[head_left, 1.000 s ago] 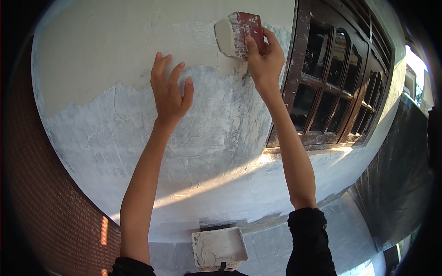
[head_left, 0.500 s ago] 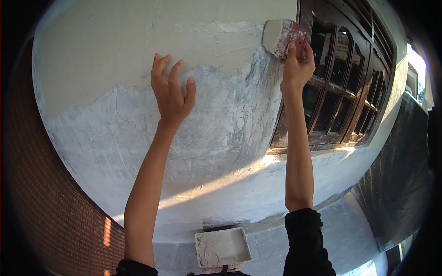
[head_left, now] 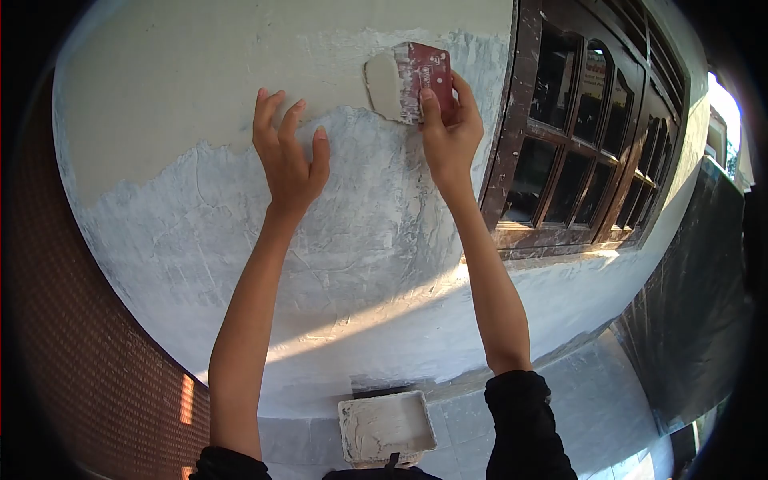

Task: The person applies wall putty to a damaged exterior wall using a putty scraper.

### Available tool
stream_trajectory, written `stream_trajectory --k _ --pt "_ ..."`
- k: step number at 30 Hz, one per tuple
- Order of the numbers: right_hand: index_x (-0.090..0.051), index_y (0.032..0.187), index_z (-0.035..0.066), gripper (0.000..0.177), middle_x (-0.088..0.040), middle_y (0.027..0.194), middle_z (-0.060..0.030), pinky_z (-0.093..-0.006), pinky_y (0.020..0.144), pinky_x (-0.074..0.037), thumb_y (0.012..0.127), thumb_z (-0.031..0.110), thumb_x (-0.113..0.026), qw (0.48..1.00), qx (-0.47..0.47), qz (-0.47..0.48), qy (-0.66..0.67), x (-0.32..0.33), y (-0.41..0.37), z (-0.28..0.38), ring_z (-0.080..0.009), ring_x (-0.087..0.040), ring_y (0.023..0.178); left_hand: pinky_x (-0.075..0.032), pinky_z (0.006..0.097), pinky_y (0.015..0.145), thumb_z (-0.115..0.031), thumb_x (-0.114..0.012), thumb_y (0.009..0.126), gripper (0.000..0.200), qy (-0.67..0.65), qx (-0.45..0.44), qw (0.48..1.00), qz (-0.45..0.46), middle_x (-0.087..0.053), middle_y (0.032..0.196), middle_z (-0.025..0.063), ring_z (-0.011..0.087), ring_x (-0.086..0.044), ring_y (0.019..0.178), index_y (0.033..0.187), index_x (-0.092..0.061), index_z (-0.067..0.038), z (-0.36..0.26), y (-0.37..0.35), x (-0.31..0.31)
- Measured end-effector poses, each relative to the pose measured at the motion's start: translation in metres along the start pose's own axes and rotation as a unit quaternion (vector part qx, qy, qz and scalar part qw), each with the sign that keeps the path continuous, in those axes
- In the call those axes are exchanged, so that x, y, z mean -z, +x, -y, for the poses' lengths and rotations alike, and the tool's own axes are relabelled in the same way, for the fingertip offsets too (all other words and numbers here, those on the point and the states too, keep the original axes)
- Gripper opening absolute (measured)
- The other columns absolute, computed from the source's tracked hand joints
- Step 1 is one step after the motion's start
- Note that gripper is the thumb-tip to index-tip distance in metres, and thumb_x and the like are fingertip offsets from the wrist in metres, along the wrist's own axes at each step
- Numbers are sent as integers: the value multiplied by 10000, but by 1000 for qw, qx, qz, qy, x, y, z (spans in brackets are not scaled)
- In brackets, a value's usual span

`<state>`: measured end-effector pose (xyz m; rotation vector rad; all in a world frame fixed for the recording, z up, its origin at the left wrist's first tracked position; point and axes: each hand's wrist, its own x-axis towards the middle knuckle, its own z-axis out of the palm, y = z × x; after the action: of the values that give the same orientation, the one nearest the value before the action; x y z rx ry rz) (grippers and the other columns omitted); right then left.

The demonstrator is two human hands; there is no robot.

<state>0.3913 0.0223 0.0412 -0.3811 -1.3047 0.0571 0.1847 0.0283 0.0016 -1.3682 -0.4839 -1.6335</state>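
Note:
My right hand (head_left: 454, 132) grips a flat red putty scraper (head_left: 434, 74), thumb on its near face. A thick pad of beige putty (head_left: 386, 86) sits along the scraper's left edge, against the wall (head_left: 336, 208). Above a ragged line the wall carries a smooth beige coat; below it the surface is bluish white and rough. My left hand (head_left: 290, 156) is raised in front of the wall, left of the scraper, with fingers spread and nothing in it.
A dark wooden window (head_left: 552, 144) with several glass panes is set into the wall at right. Low in front stands a tray of putty (head_left: 388, 428) on the grey tiled floor (head_left: 460, 424). A brown woven screen (head_left: 104, 352) borders the left, and a dark sheet (head_left: 692, 296) hangs at right.
My right hand has moved the scraper left across the wall, away from the window frame. A beige pad of putty still shows on its edge. My left hand has shifted slightly left.

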Motion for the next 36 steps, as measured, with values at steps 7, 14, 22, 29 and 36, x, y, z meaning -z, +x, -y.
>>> stream_trajectory --k 7,14,22,29,36 --pt "-578 1191 -55 325 -682 922 -88 -236 639 -487 909 95 -640 987 29 -144 61 44 35 -9 -87 -600 721 -243 538 1084 -194 -539 927 460 19 -15 998 53 -302 1401 205 408 -242 1385 1323 -359 -44 -6 4 4" --pt "-583 1221 -47 382 -691 978 -86 -234 689 -484 879 103 -662 984 70 -151 -59 30 25 -19 -108 -613 765 -236 529 1088 -220 -533 935 449 1 -2 999 41 -313 1407 201 398 -247 1384 1313 -371 -41 -5 -1 4" --pt "-538 1321 -1 444 -687 1029 -125 -249 805 -497 895 75 -639 996 68 -42 34 11 16 10 -127 -636 906 -237 522 1088 -208 -548 921 439 17 -2 998 60 -331 1392 209 393 -256 1379 1288 -391 -25 -7 1 6" --pt "-553 1294 -24 418 -704 1000 -160 -252 727 -510 892 63 -630 988 104 -92 -74 14 23 2 -122 -646 816 -229 523 1094 -184 -562 900 458 5 4 999 48 -330 1391 202 393 -257 1377 1292 -387 -25 -6 2 6" --pt "-567 1271 -41 415 -698 930 -89 -207 688 -483 880 67 -654 989 86 -88 80 28 45 -1 -67 -605 772 -227 524 1097 -213 -567 906 474 15 9 997 71 -323 1393 199 386 -247 1382 1302 -381 -32 -8 2 7"
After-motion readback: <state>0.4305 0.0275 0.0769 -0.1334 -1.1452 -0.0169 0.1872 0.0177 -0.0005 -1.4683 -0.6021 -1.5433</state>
